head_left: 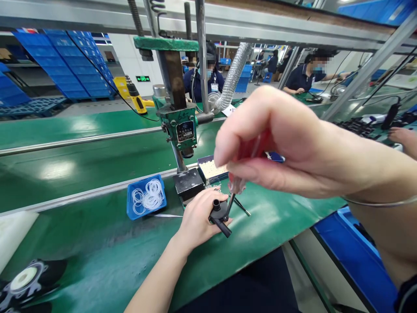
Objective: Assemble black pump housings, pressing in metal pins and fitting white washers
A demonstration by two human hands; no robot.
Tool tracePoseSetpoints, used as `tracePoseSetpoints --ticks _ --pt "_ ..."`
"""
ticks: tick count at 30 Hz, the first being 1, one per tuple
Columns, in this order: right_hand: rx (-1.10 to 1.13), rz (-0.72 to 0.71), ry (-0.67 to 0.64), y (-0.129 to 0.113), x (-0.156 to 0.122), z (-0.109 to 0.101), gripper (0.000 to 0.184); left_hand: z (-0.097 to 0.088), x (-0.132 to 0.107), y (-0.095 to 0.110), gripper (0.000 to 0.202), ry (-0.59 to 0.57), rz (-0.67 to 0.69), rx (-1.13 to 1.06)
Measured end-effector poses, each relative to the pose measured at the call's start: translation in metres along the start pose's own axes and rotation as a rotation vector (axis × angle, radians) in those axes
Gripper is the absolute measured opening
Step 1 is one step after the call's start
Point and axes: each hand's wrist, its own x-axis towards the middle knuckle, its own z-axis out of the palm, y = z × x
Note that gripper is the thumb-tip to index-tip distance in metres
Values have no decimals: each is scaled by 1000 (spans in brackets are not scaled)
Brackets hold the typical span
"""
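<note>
My left hand (198, 217) rests on the green mat and is closed round a small black plastic part (219, 214) with short tubes sticking out of it. My right hand (280, 143) is raised close to the camera, its fingers wrapped round the clear reddish handle of a screwdriver (237, 184). The screwdriver's dark shaft points down and its tip meets the black part. A thin bracelet circles my right wrist.
A green hand press (177, 126) stands behind the hands. A blue tray of white rings (146, 198) lies to its left, a tray of small white pieces (211, 169) beside it. Blue bins (355, 256) sit at the right. Other people work at benches behind.
</note>
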Motion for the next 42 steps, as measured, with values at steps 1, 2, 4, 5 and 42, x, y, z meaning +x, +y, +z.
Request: tracePoseSetpoints --ticks 1,2,4,5,42 --pt "-56 -12 7 3 -1 0 26 0 0 1 51 -12 -1 -12" --pt "-116 -23 29 5 -2 1 23 -1 0 1 51 -19 5 -19" --pt "-229 -17 124 8 -3 5 21 0 1 1 52 -15 26 -25" --pt "-247 -9 177 9 -2 7 19 0 1 1 52 -10 33 -26" --pt "-335 -160 20 -3 -1 12 54 1 -3 -5 49 -15 10 2"
